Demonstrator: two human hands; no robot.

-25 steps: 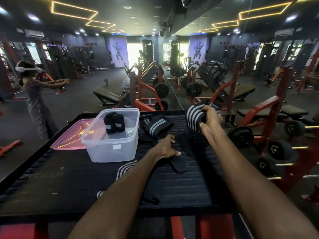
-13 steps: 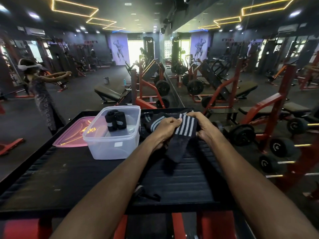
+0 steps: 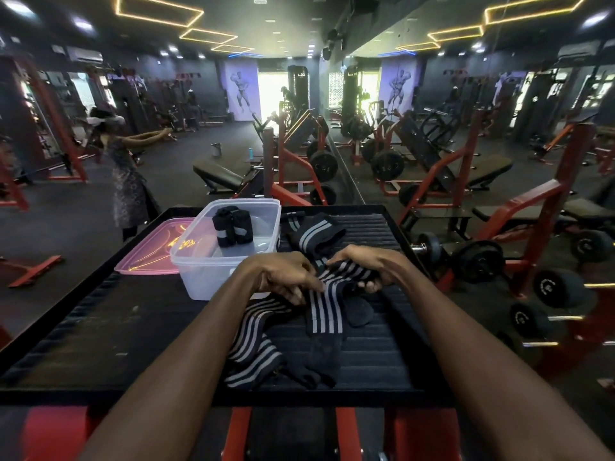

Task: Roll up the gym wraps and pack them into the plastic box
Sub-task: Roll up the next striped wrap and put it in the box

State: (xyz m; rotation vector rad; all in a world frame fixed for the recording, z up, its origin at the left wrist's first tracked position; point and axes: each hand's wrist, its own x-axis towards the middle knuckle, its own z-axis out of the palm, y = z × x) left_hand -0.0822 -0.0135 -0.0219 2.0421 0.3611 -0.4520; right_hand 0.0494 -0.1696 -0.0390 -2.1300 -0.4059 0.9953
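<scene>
Rolling is just starting: left hand (image 3: 283,277) and right hand (image 3: 369,266) both pinch the striped wrap (image 3: 327,304) with curled fingers, its tail lying on the tabletop (image 3: 100,344) beside the box (image 3: 199,277). Next comes winding it tight.

Mid-frame: left hand (image 3: 283,277) and right hand (image 3: 369,266) pinching a black striped wrap (image 3: 327,302), fingers curled on it, loose end trailing toward the lower frame across the black bench (image 3: 100,334). Beside, lower centre, another unrolled wrap (image 3: 251,344). Upper centre, a folded wrap (image 3: 314,236). Left of centre, clear plastic box (image 3: 213,271) holding rolled wraps (image 3: 232,227); pink lid (image 3: 149,252) beside. Upper left, a person (image 3: 128,191).
</scene>
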